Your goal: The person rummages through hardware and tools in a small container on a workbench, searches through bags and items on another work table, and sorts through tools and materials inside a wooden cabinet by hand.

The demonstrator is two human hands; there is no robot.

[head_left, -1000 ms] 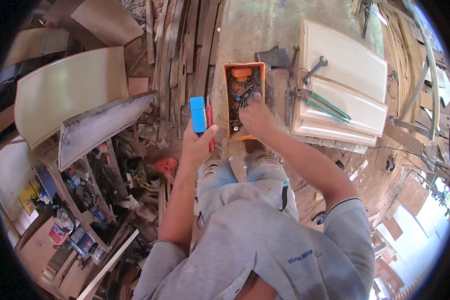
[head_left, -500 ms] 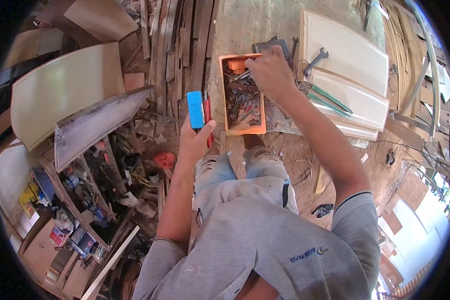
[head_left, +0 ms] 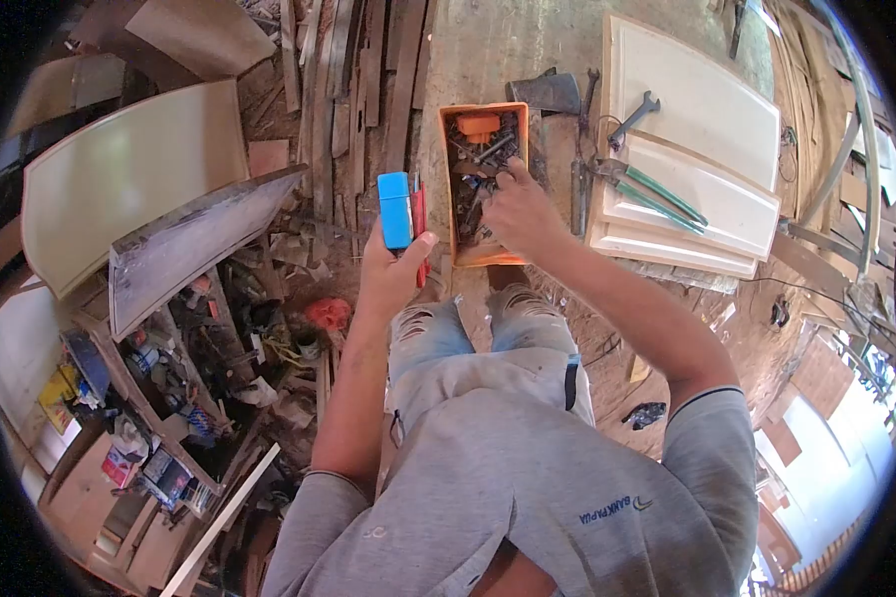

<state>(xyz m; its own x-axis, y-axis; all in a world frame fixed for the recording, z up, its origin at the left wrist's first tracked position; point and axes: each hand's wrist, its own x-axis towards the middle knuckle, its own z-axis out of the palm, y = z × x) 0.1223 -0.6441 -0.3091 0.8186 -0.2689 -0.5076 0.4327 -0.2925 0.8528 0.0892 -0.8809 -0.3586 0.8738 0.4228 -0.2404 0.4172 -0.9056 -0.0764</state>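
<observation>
My left hand [head_left: 392, 277] is wrapped round a blue plastic case [head_left: 394, 211] and a slim red item [head_left: 419, 214] beside it, held upright; the red item's kind is unclear. My right hand [head_left: 523, 214] reaches into an orange box [head_left: 525, 124] of jumbled small metal pieces and tools. Its fingers are curled down among the contents, and whatever they grip is hidden. At the far end of the box lies an orange object [head_left: 479, 126]. Just right of the box is a dark axe head or blade [head_left: 553, 94].
On pale panels [head_left: 702, 85] to the right lie an open-ended wrench [head_left: 635, 117] and green-handled pliers or cutters [head_left: 657, 194]. A long metal tool [head_left: 583, 159] rests next to them. Timber strips [head_left: 403, 90] lie at the back left, and a cluttered shelf [head_left: 164, 398] stands at left.
My right hand has moved down and left, from above the box's right rim into the box. The dark blade it covered now shows. My left hand still holds the blue case, nearly unmoved.
</observation>
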